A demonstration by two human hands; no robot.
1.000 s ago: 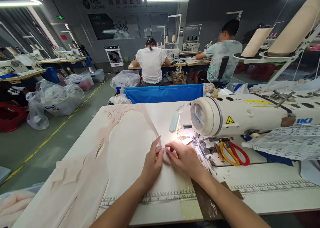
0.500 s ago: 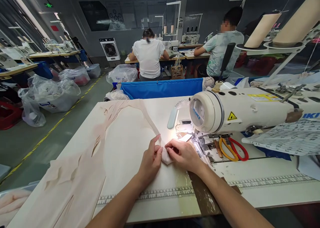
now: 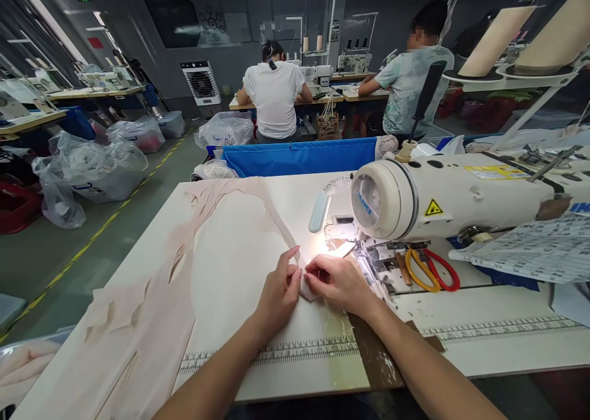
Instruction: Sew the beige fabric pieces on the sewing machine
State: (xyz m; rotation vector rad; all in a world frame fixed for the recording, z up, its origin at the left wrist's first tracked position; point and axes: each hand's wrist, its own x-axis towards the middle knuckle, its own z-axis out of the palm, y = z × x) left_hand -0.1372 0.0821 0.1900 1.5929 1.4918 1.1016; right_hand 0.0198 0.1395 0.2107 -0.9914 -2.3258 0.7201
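Note:
Pale pink sheer fabric (image 3: pixel 152 309) spreads over the left of the white table, and a narrow strip of it curves round to my hands. My left hand (image 3: pixel 280 291) pinches the strip's end between its fingers. Close beside it, nearly touching, my right hand (image 3: pixel 334 281) is closed on the same fabric, and a small folded piece shows below the fingertips. Just right of my hands stands the white sewing machine (image 3: pixel 391 198), its lamp lighting the needle area. Scissors with yellow and red handles (image 3: pixel 431 270) lie under the machine arm.
A light blue flat tool (image 3: pixel 318 212) lies behind my hands. A printed ruler (image 3: pixel 308 350) runs along the table's front edge. Beyond a blue cloth trough (image 3: pixel 299 158) sit two people at machines. Large thread cones (image 3: pixel 498 42) stand at upper right, papers (image 3: pixel 520 254) below them.
The view has shifted slightly. My hands have drawn a little closer together, and less of the folded fabric shows between and below them.

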